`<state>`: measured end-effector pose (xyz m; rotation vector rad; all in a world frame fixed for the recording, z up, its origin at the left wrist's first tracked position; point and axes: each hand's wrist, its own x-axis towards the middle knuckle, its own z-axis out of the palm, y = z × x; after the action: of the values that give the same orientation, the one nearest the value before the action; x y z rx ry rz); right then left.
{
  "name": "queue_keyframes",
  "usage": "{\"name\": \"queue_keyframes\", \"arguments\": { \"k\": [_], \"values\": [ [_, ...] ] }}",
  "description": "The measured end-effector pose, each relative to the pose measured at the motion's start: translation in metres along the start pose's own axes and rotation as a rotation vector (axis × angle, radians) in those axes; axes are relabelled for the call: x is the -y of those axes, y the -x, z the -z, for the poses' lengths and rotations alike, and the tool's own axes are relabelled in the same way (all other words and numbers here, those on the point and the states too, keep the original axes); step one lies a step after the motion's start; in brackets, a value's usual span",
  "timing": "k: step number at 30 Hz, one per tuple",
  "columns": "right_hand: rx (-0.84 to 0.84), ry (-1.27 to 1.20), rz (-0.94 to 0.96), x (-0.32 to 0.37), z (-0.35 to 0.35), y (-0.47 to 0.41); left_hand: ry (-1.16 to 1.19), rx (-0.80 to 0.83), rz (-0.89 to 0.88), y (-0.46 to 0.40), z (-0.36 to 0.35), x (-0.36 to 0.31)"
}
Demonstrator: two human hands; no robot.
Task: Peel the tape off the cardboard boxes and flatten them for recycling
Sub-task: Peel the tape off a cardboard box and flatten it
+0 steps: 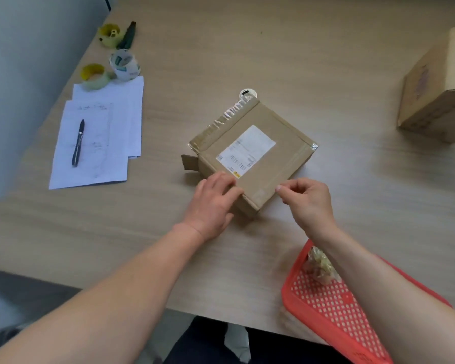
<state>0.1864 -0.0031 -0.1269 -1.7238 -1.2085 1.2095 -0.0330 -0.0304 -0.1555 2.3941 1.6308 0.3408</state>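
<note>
I see the box on the table, directly ahead of both hands, its near corner between them. The left hand rests on the near left edge with fingers nearly straight, holding the box down without gripping it. The right hand has thumb and forefinger pinched at the tape along the near right edge; I cannot tell whether a tape end is actually caught.

Risks, as I judge them:
- The tape may tear into slivers if pulled steeply, leaving residue.
- The box may slide or rotate, because the left hand only presses.
- The cardboard face may delaminate with the tape.

More tape remains on the far left edge, and a label sits on top.

Surroundings: a red basket just below the right forearm holds a tape wad. A second box lies far right. Papers, a pen and tape rolls lie far left. Nothing blocks the peel.
</note>
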Motion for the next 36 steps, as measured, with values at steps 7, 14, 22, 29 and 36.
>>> {"name": "queue_keyframes", "arguments": {
  "k": [7, 14, 22, 29, 36],
  "values": [
    [0.047, 0.090, 0.078, -0.004, -0.008, 0.001, 0.090, -0.184, 0.059, -0.017, -0.004, -0.002],
    [-0.018, 0.400, 0.137, -0.007, -0.021, 0.000, 0.246, -0.053, 0.276, -0.032, 0.007, -0.007],
    [0.092, 0.598, 0.441, -0.003, -0.026, 0.008, 0.274, 0.116, 0.375, -0.043, 0.018, -0.007],
    [0.069, 0.797, 0.274, 0.004, -0.038, 0.007, 0.270, 0.142, 0.376, -0.045, 0.024, -0.010],
    [0.044, 0.817, 0.316, 0.002, -0.043, 0.013, 0.275, 0.134, 0.376, -0.043, 0.025, -0.011]
  ]
}}
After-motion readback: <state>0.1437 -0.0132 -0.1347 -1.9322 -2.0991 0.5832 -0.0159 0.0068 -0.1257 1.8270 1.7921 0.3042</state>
